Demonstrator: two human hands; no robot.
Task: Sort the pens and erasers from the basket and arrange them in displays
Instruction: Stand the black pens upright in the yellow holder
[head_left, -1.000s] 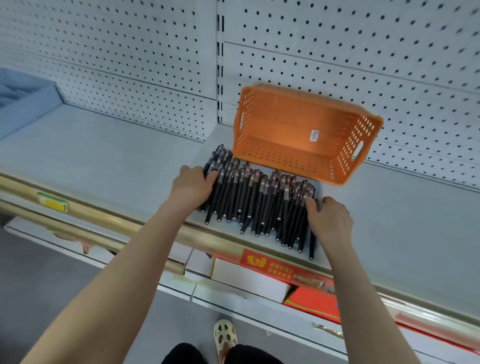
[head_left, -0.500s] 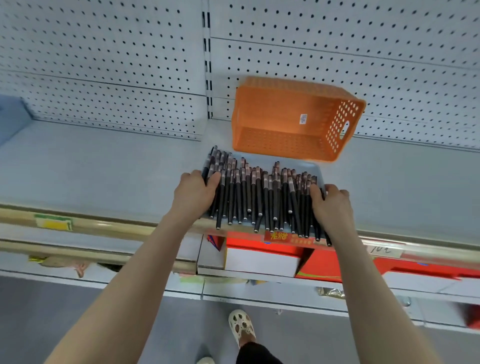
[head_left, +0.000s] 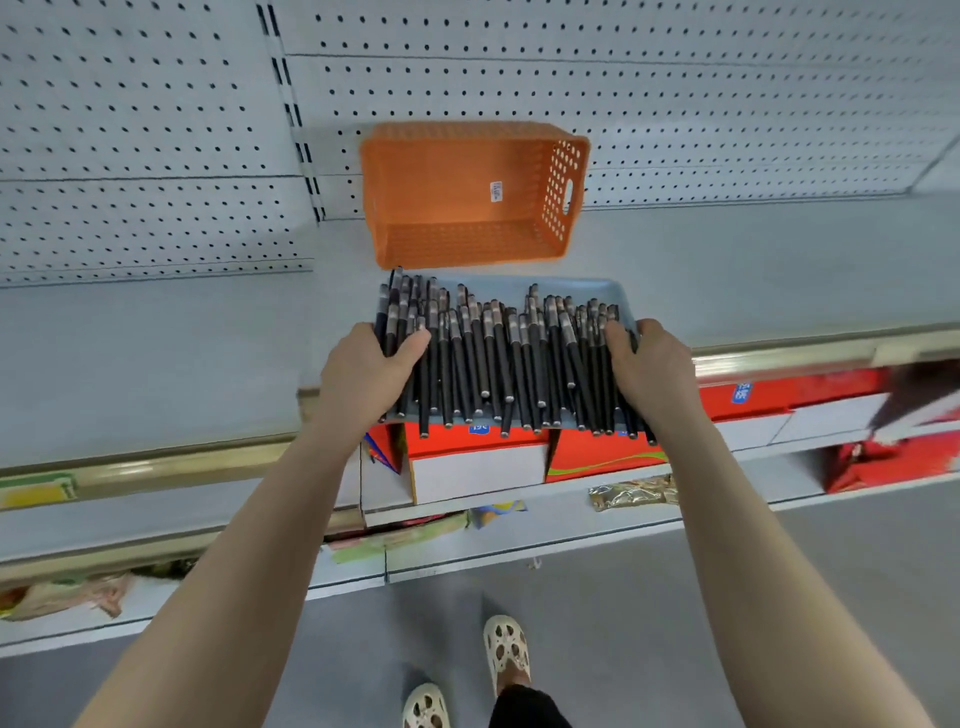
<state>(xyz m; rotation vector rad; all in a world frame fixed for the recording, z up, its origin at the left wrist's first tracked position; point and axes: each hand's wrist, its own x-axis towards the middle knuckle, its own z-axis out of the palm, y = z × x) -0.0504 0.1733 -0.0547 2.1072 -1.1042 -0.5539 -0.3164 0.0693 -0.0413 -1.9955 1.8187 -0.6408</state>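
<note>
head view: a heap of loose black pens (head_left: 498, 358) is seen lying lengthwise on a shallow blue-grey tray (head_left: 587, 289), which is held over the front edge of the grey shelf (head_left: 156, 353), just in front of the orange basket (head_left: 441, 182). the basket is tipped on its side against the pegboard (head_left: 675, 104) and nothing is seen inside it. no erasers are seen anywhere.

a spill is judged to be the main risk. the pens are stacked unevenly, and several tips overhang the near rim of the tray. if the tray were tilted toward the person or knocked against the shelf lip, pens could be sent sliding onto the red boxes (head_left: 597, 452) on the lower shelf or onto the floor. if one side were lifted higher than the other, the heap could be rolled sideways.

the left hand (head_left: 363, 374) is clamped on the left edge of the tray, with the left thumb (head_left: 415, 340) laid over the outermost pens. the right hand (head_left: 652, 371) is clamped on the right edge in the same way, with the right thumb (head_left: 618, 338) pressed on the pens there. the other fingers are hidden beneath the tray, so how far they are curled cannot be told.
</note>
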